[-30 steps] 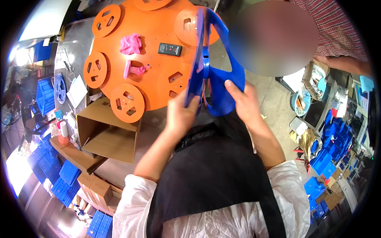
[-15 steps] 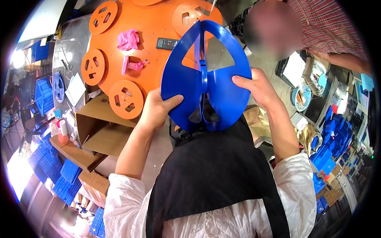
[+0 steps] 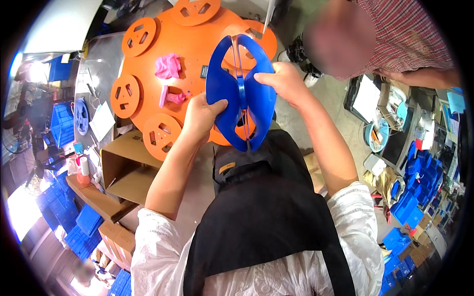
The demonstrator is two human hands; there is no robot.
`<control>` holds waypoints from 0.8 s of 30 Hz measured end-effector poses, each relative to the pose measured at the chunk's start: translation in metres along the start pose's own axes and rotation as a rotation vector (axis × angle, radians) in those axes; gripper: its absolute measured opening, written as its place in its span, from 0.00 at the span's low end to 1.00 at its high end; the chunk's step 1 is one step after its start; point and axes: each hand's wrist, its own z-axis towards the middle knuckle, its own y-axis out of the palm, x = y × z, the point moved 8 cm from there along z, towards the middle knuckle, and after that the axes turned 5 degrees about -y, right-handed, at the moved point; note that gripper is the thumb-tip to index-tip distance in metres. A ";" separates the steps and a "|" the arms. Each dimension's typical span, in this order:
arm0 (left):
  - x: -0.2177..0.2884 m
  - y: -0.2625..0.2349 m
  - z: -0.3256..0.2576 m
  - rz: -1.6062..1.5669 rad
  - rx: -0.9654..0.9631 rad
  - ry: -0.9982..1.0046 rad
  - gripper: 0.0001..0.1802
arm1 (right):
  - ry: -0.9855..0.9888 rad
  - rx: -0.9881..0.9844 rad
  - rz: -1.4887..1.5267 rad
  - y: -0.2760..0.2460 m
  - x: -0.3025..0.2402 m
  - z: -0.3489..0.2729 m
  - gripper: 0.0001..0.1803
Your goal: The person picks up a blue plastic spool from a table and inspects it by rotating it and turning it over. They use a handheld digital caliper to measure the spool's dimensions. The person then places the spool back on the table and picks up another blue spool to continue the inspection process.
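Observation:
A blue plastic reel is held up in front of my body, over the near edge of the orange round table. I see it almost edge-on: two cut-out discs face each other, joined at a narrow hub in the middle. My left hand grips the left disc, thumb on its inner face. On the other side my right hand holds the right disc, its thumb also pressed on the inside. The fingers behind both discs are hidden.
Several orange discs with slots ring the table. Pink cloth, a pink-handled item and a dark remote lie on it. An open cardboard box stands at left. A person in a plaid shirt is at far right.
Both hands have carried the reel up and to the left, away from my body. Its discs now look narrower and closer together. The remote is mostly covered by it now.

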 end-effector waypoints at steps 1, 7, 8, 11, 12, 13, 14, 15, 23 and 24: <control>0.003 0.000 0.000 -0.034 -0.002 0.012 0.12 | -0.021 0.004 -0.023 0.002 -0.011 0.002 0.14; 0.012 0.008 0.013 0.152 0.055 0.026 0.11 | 0.035 0.031 -0.202 0.007 -0.026 0.003 0.25; 0.024 0.014 0.010 0.358 0.142 0.085 0.12 | 0.024 0.074 -0.394 0.012 -0.026 -0.003 0.29; 0.042 0.020 0.013 0.581 0.274 0.332 0.13 | -0.276 0.103 -0.345 0.056 -0.028 -0.061 0.42; 0.049 0.021 0.015 0.556 0.256 0.313 0.13 | -0.439 0.125 -0.381 0.064 -0.017 -0.079 0.42; 0.053 0.015 0.019 0.527 0.251 0.287 0.12 | -0.474 0.132 -0.440 0.066 0.005 -0.093 0.42; 0.055 0.007 0.020 0.490 0.253 0.253 0.12 | -0.506 0.125 -0.500 0.063 0.024 -0.105 0.42; 0.051 0.003 0.026 0.273 0.115 0.156 0.10 | -0.544 0.143 -0.610 0.055 0.041 -0.110 0.42; 0.061 0.031 0.002 -0.256 -0.327 0.156 0.37 | -0.404 0.230 -0.547 0.024 0.051 -0.100 0.34; 0.045 0.040 -0.001 -0.165 -0.269 0.193 0.47 | -0.292 0.218 -0.503 0.026 0.051 -0.096 0.33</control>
